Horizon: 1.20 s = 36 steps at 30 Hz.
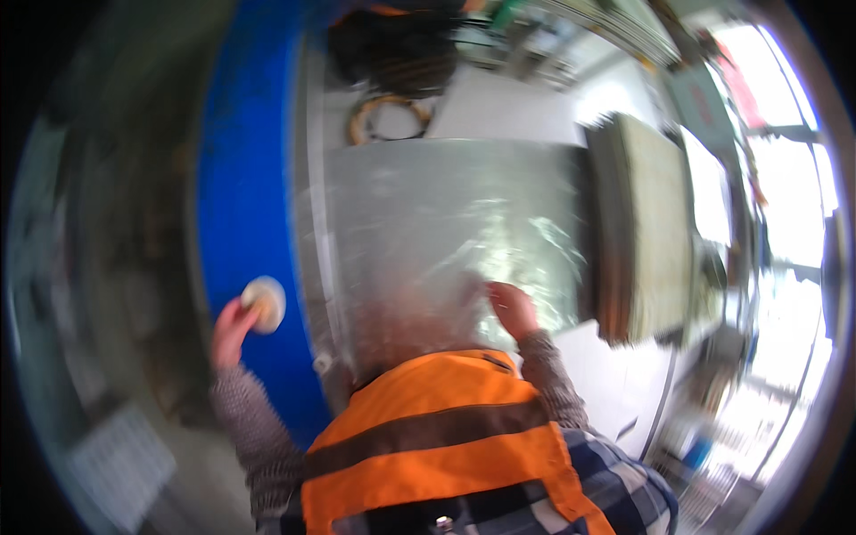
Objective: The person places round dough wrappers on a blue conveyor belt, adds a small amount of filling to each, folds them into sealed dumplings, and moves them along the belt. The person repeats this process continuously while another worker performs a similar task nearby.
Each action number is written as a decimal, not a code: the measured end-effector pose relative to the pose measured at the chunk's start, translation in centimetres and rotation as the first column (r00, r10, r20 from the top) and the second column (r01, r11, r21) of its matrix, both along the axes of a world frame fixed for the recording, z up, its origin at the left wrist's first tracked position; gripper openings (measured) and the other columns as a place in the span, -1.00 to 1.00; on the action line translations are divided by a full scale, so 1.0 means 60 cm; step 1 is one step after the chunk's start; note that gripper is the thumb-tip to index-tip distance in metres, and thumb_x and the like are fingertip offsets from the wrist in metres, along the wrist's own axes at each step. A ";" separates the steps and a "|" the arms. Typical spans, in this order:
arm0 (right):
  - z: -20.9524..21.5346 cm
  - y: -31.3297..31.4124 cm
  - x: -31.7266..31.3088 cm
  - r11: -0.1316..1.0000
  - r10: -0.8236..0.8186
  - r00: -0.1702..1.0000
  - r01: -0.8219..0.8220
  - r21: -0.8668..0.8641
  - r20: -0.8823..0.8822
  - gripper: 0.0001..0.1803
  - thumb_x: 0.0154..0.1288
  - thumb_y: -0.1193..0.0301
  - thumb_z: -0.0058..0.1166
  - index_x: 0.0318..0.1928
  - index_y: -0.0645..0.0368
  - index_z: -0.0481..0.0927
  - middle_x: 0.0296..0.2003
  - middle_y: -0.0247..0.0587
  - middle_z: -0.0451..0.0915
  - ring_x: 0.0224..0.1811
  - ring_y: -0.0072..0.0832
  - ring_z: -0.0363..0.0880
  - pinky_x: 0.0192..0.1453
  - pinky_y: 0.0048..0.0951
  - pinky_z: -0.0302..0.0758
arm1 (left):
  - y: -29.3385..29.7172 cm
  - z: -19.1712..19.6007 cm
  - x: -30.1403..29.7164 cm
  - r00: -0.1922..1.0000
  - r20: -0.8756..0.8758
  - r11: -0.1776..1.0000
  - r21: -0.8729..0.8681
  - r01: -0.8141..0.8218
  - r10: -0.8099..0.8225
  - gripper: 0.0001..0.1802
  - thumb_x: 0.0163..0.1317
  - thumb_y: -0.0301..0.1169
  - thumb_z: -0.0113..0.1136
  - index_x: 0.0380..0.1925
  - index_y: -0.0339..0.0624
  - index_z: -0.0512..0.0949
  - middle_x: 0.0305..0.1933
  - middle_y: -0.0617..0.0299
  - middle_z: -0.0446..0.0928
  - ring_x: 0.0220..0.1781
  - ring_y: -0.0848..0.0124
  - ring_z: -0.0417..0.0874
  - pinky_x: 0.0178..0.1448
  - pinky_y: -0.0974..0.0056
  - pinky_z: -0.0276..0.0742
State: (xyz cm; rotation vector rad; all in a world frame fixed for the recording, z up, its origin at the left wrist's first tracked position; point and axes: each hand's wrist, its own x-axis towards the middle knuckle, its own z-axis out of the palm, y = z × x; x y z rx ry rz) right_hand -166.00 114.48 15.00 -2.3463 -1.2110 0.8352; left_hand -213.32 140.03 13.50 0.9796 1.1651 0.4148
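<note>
In my left hand [234,332] is a round, cream-coloured roll of tape [267,303], pinched at its near side by the fingers. It is held over a long bright-blue surface [245,169]. My right hand [514,310] is over the near right part of a large, shiny grey sheet [428,205] that looks wrapped in clear film. Blur smears its fingertips, so whether they grip the film or only touch it does not show.
Right of the sheet stands a thick stack of pale boards [646,232]. A ring-shaped coil [388,120] lies beyond the sheet, near a dark bundle [392,53]. Bright windows [785,196] line the far right. An orange vest [428,410] covers my front.
</note>
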 end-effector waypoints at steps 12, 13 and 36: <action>-0.002 0.007 0.046 0.938 0.102 0.959 -0.003 0.346 -0.266 -0.69 0.13 0.43 0.04 -0.08 0.18 0.57 -0.32 -0.04 0.59 -0.29 -0.12 0.58 -0.16 -0.22 0.52 | -0.221 0.054 0.046 0.880 -0.326 0.938 0.094 -0.333 0.345 -0.52 0.00 -0.57 0.18 -0.01 -0.28 0.35 0.02 0.09 0.44 0.02 0.30 0.52 0.08 0.20 0.48; -0.004 0.018 0.038 0.941 0.102 0.939 0.016 0.339 -0.328 -0.69 0.16 0.39 0.05 -0.07 0.20 0.56 -0.32 -0.05 0.60 -0.26 -0.17 0.59 -0.14 -0.26 0.52 | -0.227 0.077 0.068 0.865 -0.247 0.894 0.014 -0.447 0.436 -0.46 0.02 -0.57 0.13 0.08 -0.27 0.31 0.09 0.08 0.40 0.07 0.24 0.49 0.16 0.12 0.46; -0.097 0.188 0.615 0.910 -0.347 0.884 0.398 0.115 -0.314 -0.34 0.13 0.20 0.23 0.18 0.26 0.36 -0.09 0.00 0.59 -0.06 -0.23 0.59 0.03 -0.32 0.52 | -0.179 0.049 0.824 0.973 0.166 0.986 -0.031 0.165 -0.158 -0.67 0.35 -0.38 0.04 0.08 -0.22 0.39 0.01 0.19 0.50 -0.04 0.41 0.58 -0.05 0.31 0.58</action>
